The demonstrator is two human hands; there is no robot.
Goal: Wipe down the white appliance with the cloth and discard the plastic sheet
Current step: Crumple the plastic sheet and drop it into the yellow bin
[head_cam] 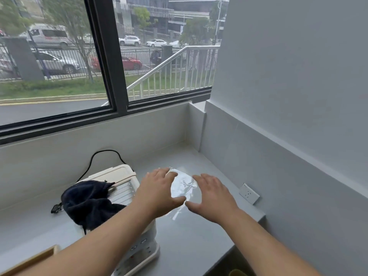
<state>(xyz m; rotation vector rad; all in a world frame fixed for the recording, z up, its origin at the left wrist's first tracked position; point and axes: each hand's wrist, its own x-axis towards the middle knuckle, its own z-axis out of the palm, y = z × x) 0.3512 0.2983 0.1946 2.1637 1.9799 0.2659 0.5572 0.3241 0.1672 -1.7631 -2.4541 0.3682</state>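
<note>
Grey counter (199,236) by the window; my left hand (157,194) and right hand (214,196) spread open, grasping nothing, over the plastic sheet (183,186); slippery film could slide away.

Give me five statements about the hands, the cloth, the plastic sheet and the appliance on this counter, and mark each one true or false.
1. The dark cloth is draped over the white appliance. True.
2. The left hand is holding the cloth. False: it is open, fingers spread, over the clear plastic sheet, away from the cloth.
3. The plastic sheet lies on the grey counter, to the right of the appliance. True.
4. The right hand is closed in a fist. False: it is open, reaching toward the sheet.
5. A wall socket sits low on the wall right of the hands. True.
</note>
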